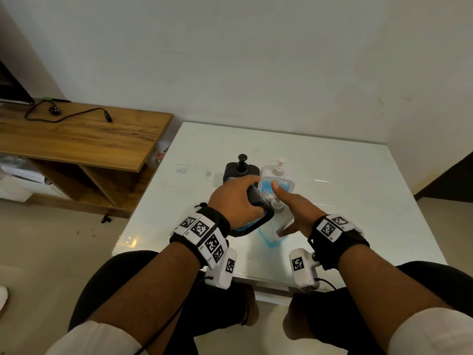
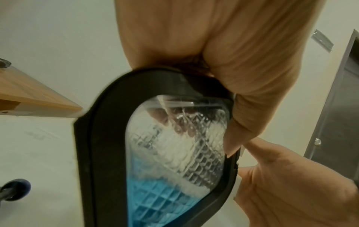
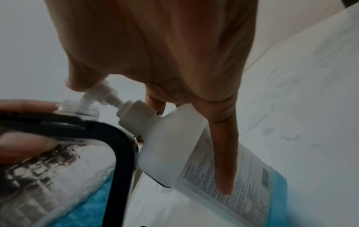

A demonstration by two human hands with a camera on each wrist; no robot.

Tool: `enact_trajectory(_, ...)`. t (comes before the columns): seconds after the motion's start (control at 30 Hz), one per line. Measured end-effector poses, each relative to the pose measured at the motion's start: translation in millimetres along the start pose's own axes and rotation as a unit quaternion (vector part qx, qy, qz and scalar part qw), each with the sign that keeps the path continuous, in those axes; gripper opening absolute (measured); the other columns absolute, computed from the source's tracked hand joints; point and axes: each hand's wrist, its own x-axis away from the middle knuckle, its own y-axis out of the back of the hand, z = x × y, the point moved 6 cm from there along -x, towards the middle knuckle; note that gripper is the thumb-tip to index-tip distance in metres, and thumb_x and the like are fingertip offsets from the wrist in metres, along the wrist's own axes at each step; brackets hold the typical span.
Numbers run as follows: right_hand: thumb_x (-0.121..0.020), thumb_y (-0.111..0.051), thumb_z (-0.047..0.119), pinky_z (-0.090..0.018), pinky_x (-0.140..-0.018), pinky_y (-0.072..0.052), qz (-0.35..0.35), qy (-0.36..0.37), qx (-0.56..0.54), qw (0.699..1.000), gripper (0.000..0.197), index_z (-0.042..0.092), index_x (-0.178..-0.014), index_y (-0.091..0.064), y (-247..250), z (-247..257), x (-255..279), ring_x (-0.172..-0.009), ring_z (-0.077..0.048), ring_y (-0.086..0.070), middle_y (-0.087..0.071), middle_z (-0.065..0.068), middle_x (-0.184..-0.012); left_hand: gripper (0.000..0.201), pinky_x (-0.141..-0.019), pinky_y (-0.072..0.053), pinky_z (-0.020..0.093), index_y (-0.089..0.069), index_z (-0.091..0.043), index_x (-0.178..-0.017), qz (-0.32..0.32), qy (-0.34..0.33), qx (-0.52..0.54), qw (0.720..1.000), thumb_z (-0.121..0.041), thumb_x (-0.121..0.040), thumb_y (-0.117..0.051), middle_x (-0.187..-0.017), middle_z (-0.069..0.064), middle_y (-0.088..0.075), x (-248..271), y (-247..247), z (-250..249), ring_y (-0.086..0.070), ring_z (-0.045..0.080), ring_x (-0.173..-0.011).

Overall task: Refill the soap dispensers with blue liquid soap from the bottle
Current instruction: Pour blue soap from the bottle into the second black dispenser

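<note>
Soap bottle (image 3: pixel 194 155), white with a printed label and blue liquid low in its body, is tipped under your right hand (image 1: pixel 294 213): your thumb presses its pump head (image 3: pixel 97 90) while your index finger lies straight along the label. Whether the other fingers curl behind the neck you can only half see, so count this as a hold by thumb and finger, not a full wrap.

Your left hand (image 1: pixel 234 198) is wrapped round the black-framed dispenser (image 2: pixel 155 153), tilted so that its open glass neck (image 3: pixel 77 107) meets the pump nozzle just off your right thumb. Through the patterned glass you can see blue soap pooled at the low end, with foam above it; most of the body looks unfilled.

The step in hand, then, appears to be pumping soap into this first dispenser, and it seems well short of done. Beyond your left knuckles stand a second black dispenser (image 1: pixel 239 170) with its pump on, and beside it a clear pump bottle (image 1: pixel 277 175) showing blue.

For the next move, keep the nozzle inside the neck and hold both tilts steady as you press; a slip of either wrist would likely send soap onto the white table (image 1: pixel 345 201). When the level has risen enough, stand the dispenser upright before you let go.
</note>
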Motion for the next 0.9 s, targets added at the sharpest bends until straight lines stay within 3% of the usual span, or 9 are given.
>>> enact_trajectory(0.13, -0.086, -0.059, 0.066, -0.041, -0.064, -0.058, -0.025, 0.012, -0.007, 1.0, 0.054, 0.027, -0.122, -0.066, -2.3, 3.0, -1.4, -0.1, -0.031, -0.068, -0.073, -0.009, -0.112, 0.062, -0.09, -0.046, 0.025, -0.051, -0.029, -0.134, -0.006, -0.001, 0.005, 1.0, -0.027, -0.076, -0.074, -0.123, -0.007, -0.062, -1.1, -0.5, 1.6, -0.058, 0.014, -0.107)
enact_trajectory(0.23, -0.088, -0.06, 0.061, -0.042, -0.062, -0.058, -0.043, 0.016, -0.011, 0.999, 0.048, 0.025, -0.117, -0.069, 2.0, 3.6, -1.1, -0.098, -0.033, -0.069, -0.073, -0.012, -0.11, 0.065, -0.091, -0.045, 0.024, -0.049, -0.029, -0.136, -0.002, 0.0, -0.001, 1.0, -0.027, -0.076, -0.073, -0.125, -0.008, -0.061, -1.9, -3.2, 0.3, -0.058, 0.013, -0.109)
enact_trajectory(0.37, -0.078, -0.062, 0.075, -0.05, -0.073, -0.06, -0.005, 0.0, -0.015, 1.0, 0.062, 0.029, -0.119, -0.069, 2.8, -1.6, -0.2, -0.106, -0.032, -0.067, -0.072, -0.006, -0.115, 0.067, -0.094, -0.047, 0.027, -0.048, -0.03, -0.137, 0.0, 0.007, 0.001, 1.0, -0.028, -0.075, -0.073, -0.126, -0.009, -0.06, -1.2, -5.0, 3.7, -0.058, 0.013, -0.11)
enact_trajectory(0.43, -0.071, -0.061, 0.082, -0.049, -0.072, -0.06, 0.001, -0.003, -0.015, 1.0, 0.074, 0.031, -0.124, -0.067, 2.0, -3.2, -0.1, -0.11, -0.032, -0.065, -0.07, -0.004, -0.12, 0.063, -0.091, -0.047, 0.026, -0.051, -0.03, -0.134, -0.005, 0.007, 0.014, 1.0, -0.027, -0.075, -0.074, -0.122, -0.009, -0.062, -1.1, -3.4, 4.5, -0.059, 0.013, -0.107)
enact_trajectory(0.57, -0.086, -0.06, 0.065, -0.043, -0.066, -0.058, -0.02, 0.006, -0.016, 1.0, 0.053, 0.026, -0.121, -0.067, 0.3, 1.8, -1.1, -0.101, -0.032, -0.068, -0.073, -0.009, -0.111, 0.066, -0.095, -0.048, 0.029, -0.05, -0.03, -0.135, -0.002, 0.008, 0.022, 1.0, -0.027, -0.074, -0.076, -0.124, -0.008, -0.061, -3.4, -4.2, 7.3, -0.058, 0.014, -0.109)
enact_trajectory(0.67, -0.08, -0.067, 0.06, -0.045, -0.064, -0.059, -0.035, 0.014, -0.011, 0.999, 0.051, 0.023, -0.115, -0.07, 3.3, 2.5, -2.3, -0.1, -0.036, -0.069, -0.073, -0.014, -0.109, 0.07, -0.096, -0.048, 0.03, -0.047, -0.032, -0.137, 0.005, 0.006, 0.006, 1.0, -0.029, -0.073, -0.075, -0.127, -0.009, -0.06, -3.6, -7.4, 7.7, -0.059, 0.014, -0.11)
enact_trajectory(0.77, -0.083, -0.065, 0.063, -0.046, -0.066, -0.059, -0.028, 0.015, -0.015, 0.999, 0.052, 0.024, -0.116, -0.071, 4.2, 0.3, -1.8, -0.101, -0.036, -0.069, -0.074, -0.012, -0.109, 0.07, -0.096, -0.048, 0.03, -0.047, -0.032, -0.137, 0.005, 0.002, 0.002, 1.0, -0.029, -0.073, -0.075, -0.127, -0.008, -0.06, -3.4, -7.7, 8.0, -0.059, 0.014, -0.11)
enact_trajectory(0.9, -0.072, -0.061, 0.079, -0.045, -0.067, -0.06, -0.015, 0.004, -0.02, 1.0, 0.074, 0.028, -0.125, -0.065, 3.3, -4.3, -1.6, -0.107, -0.033, -0.066, -0.072, -0.007, -0.115, 0.068, -0.098, -0.048, 0.032, -0.048, -0.031, -0.136, 0.003, 0.008, 0.014, 1.0, -0.029, -0.073, -0.076, -0.127, -0.009, -0.06, -4.2, -7.6, 11.0, -0.058, 0.014, -0.112)
